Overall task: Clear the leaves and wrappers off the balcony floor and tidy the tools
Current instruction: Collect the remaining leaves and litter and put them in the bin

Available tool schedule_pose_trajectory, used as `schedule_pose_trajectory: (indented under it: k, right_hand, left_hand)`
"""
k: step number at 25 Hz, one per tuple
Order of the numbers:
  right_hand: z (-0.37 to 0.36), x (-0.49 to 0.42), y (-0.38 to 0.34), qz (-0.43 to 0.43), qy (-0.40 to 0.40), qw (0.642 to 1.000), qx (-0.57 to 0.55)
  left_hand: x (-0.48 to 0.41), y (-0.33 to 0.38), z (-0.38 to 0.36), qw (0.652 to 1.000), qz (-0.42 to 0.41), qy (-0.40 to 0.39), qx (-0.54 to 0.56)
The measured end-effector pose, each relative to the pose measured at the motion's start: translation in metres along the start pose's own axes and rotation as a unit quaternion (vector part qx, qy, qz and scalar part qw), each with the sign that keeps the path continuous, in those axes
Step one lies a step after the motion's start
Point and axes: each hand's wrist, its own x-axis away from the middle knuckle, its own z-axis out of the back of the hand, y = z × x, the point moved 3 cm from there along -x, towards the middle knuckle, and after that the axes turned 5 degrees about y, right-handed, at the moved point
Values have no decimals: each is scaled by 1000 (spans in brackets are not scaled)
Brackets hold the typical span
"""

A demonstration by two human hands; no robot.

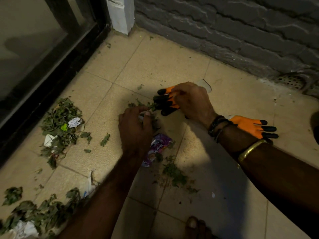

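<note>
Leaves [60, 118] and torn paper scraps lie in loose heaps on the tiled balcony floor [155, 62], seen from the head camera looking down into a dim corner. Most of them sit at the left, beside the glass door [34, 40].

A purple wrapper [158, 147] lies just below the left hand [136, 128]. That hand is low at the centre, its fingers curled round a small clump of leaves and litter. The right hand [193, 100] rests just beyond it on an orange glove [168, 99] with black fingertips, its fingers bent down and pinching the glove. A second glove [250, 126] lies flat behind the right wrist. A floor drain [291, 81] sits at the foot of the grey wall [224, 31], and bare toes [196, 226] show at the bottom edge.

The step in hand looks like gathering the litter around the gloves. The next move probably calls for lifting the glove clear, then taking up the wrapper and the leaves scattered below it.
</note>
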Motion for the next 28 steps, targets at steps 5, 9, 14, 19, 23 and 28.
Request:
schedule_pose_trajectory:
  k: [5, 9, 14, 19, 23, 28]
  right_hand:
    - [-6, -7, 21, -94, -50, 978, 178]
    - [31, 10, 13, -78, 150, 982, 84]
    - [66, 15, 44, -211, 140, 953, 165]
    - [9, 30, -5, 31, 14, 999, 40]
    - [-40, -11, -4, -56, -131, 990, 7]
    - [-70, -6, -27, 22, -176, 979, -99]
  left_hand:
    - [3, -2, 6, 999, 25, 14, 35]
    - [2, -1, 8, 998, 24, 27, 51]
    - [3, -13, 9, 1000, -6, 28, -2]
    - [-3, -52, -3, 988, 5, -57, -144]
    - [19, -53, -14, 976, -116, -160, -96]
    - [-23, -63, -4, 991, -54, -97, -81]
